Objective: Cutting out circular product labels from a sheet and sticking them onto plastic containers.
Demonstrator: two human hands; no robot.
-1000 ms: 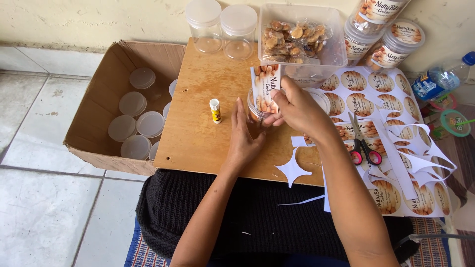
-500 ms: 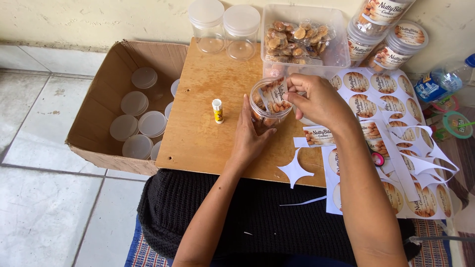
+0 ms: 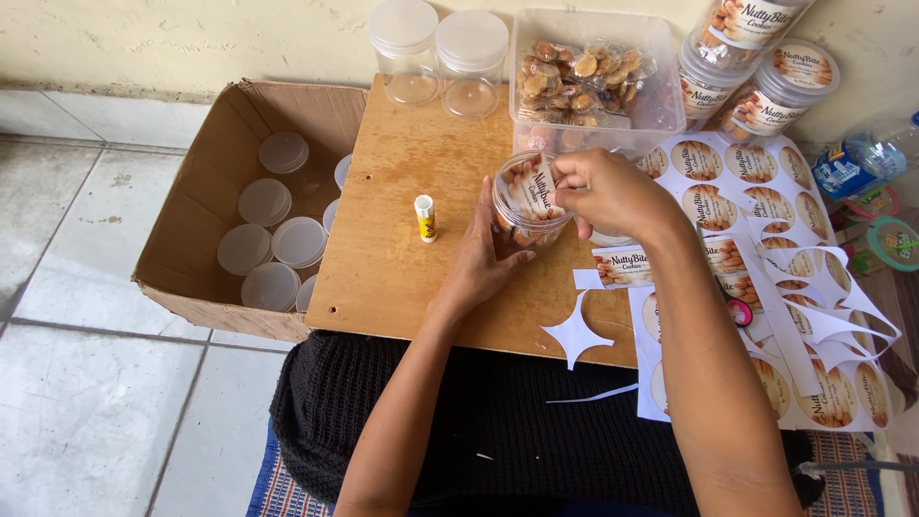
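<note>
- The left hand [image 3: 481,257] cups a clear round jar [image 3: 528,203] from the near side, fingers spread against its wall; the jar's base is hidden behind them.
- The right hand [image 3: 601,191] pinches a printed label [image 3: 539,188] against the jar's side; its fingertips cover the label's far edge.
- Left of the left hand stands a glue stick [image 3: 424,217] on the wooden board [image 3: 412,278].
- Under the right forearm, sticker sheets [image 3: 766,249] lie partly covered.
</note>
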